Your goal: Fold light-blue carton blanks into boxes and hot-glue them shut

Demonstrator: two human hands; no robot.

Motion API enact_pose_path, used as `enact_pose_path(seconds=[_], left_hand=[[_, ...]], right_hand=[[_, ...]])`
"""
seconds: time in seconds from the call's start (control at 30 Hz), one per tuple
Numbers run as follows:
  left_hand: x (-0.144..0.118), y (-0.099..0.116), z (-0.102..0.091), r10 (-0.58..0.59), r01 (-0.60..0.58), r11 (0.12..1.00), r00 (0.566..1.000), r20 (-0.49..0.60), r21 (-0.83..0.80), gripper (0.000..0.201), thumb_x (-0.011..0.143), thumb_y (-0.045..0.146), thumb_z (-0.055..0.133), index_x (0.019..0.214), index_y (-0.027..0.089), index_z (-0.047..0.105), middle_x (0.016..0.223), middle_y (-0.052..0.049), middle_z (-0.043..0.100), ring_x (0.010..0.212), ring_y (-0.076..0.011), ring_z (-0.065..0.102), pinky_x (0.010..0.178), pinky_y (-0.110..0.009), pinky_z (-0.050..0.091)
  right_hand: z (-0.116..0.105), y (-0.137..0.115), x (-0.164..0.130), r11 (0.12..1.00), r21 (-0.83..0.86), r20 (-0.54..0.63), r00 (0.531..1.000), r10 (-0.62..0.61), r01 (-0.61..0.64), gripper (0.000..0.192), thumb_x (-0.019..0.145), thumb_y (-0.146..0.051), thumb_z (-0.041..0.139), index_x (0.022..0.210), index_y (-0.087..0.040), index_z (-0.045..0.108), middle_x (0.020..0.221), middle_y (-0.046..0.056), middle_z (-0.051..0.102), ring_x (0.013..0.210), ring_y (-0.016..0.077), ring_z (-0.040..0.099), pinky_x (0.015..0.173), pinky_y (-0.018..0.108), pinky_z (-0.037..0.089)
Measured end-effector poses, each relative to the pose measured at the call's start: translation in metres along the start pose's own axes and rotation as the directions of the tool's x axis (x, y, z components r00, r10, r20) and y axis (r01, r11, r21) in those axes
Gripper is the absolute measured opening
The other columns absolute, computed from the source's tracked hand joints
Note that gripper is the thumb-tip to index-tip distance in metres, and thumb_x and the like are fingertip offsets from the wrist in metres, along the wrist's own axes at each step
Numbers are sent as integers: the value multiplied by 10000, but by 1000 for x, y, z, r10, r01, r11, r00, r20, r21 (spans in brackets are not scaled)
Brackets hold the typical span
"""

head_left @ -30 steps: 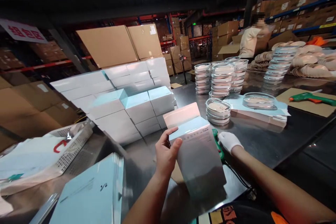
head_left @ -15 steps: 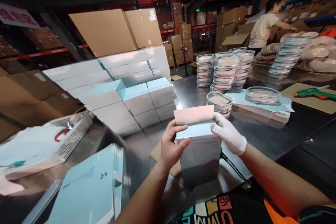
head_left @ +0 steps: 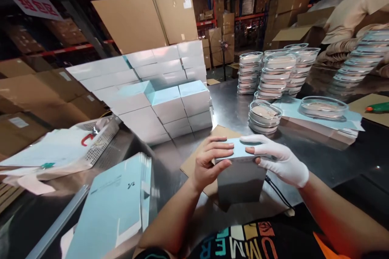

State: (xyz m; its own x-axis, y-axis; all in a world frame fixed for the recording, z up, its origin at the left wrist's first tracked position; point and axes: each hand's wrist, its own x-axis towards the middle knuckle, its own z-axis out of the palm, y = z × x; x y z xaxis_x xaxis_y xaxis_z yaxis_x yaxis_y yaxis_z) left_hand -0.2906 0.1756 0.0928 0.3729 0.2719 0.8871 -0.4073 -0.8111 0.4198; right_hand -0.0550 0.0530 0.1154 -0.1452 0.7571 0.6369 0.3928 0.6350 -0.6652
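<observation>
Both hands, left hand [head_left: 209,162], gloved right hand [head_left: 281,162], pressing box [head_left: 241,176] top

Light: dim warehouse, lit from overhead.
Glare: pale sheen lay on the steel table [head_left: 319,158] and stacked white boxes [head_left: 158,89].
Shadows: ceiling and near edges fell dark.
Distortion: wide-angle bending at borders.
Focus: distance soft.

Small pale-blue cardboard box [head_left: 241,178]: top face mostly covered by the bare left hand [head_left: 209,164] and white-gloved right hand [head_left: 281,162]; its base is in shadow.
Brown cardboard sheet [head_left: 194,162] beneath the box: largely hidden.
Green glue gun [head_left: 378,108], far right of the box: cut by the frame edge.
Seated co-worker [head_left: 352,12], behind and right: cropped at the top corner.
Red-lettered white sign [head_left: 32,2], far left: partly cropped, unreadable.
</observation>
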Motion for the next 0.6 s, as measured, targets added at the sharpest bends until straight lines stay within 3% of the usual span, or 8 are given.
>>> enact_pose_path(seconds=[0.13,0.2,0.3,0.37,0.43,0.5,0.53,0.6], left_hand=[[13,15,-14,-1,-17,991,991,134,131,180,975,326,758,1134,242,769,1184,-127,815,1293,-317,678,1108,-540,511],[32,34,-23,-76,-11,955,957,279,297,217,917,404,818,1001,223,733,1347,-168,752,1441,-375,561,1178,-578,439],[64,67,-28,-300,40,882,815,496,469,303,842,442,864,886,224,659,1334,-170,741,1241,-354,668,1005,-464,551],[76,83,-29,-414,88,840,740,529,535,254,836,398,848,915,240,666,1084,-92,789,909,-261,707,806,-373,567],[74,86,-34,-472,201,785,807,356,586,286,816,391,842,1019,251,696,1005,-52,774,826,-233,682,758,-352,557],[57,75,-44,-446,401,749,894,-46,527,463,798,420,846,1198,252,685,1109,-65,761,929,-243,702,814,-360,577],[44,66,-49,-419,504,753,863,-282,422,576,791,426,850,1301,251,646,1160,-72,749,979,-242,710,839,-359,587],[16,42,-55,-455,614,785,662,-596,81,766,778,392,868,1459,269,539,1212,-63,736,1026,-223,724,876,-342,605]], right_hand=[[2,-2,-1,991,-91,31,995,-100,102,320,1059,-329,666,1365,-321,758,1481,137,686,1368,270,658,1148,481,538],[9,-4,-1,959,-200,82,979,-189,202,510,1074,-365,633,1577,-310,573,1619,174,554,1482,305,553,1187,514,493],[12,1,4,893,-316,196,943,-268,320,949,1055,-484,631,1763,-249,44,1736,225,353,1580,334,413,1250,534,414],[0,16,11,870,-428,212,963,-165,243,1038,1029,-542,642,1759,-201,-13,1691,215,435,1535,312,479,1241,476,434],[-26,41,20,784,-621,64,996,54,-3,855,1034,-514,628,1724,-177,253,1586,179,574,1446,282,572,1204,412,469],[-59,71,28,611,-740,-190,959,209,-280,559,1071,-424,569,1551,-139,539,1506,195,636,1404,292,592,1195,438,459],[-74,86,31,563,-749,-263,936,233,-350,475,1074,-383,565,1453,-102,615,1488,234,635,1413,322,573,1199,493,437],[-96,112,33,480,-755,-362,895,262,-446,337,1037,-352,643,1231,-87,717,1432,263,652,1402,361,555,1173,562,427]])
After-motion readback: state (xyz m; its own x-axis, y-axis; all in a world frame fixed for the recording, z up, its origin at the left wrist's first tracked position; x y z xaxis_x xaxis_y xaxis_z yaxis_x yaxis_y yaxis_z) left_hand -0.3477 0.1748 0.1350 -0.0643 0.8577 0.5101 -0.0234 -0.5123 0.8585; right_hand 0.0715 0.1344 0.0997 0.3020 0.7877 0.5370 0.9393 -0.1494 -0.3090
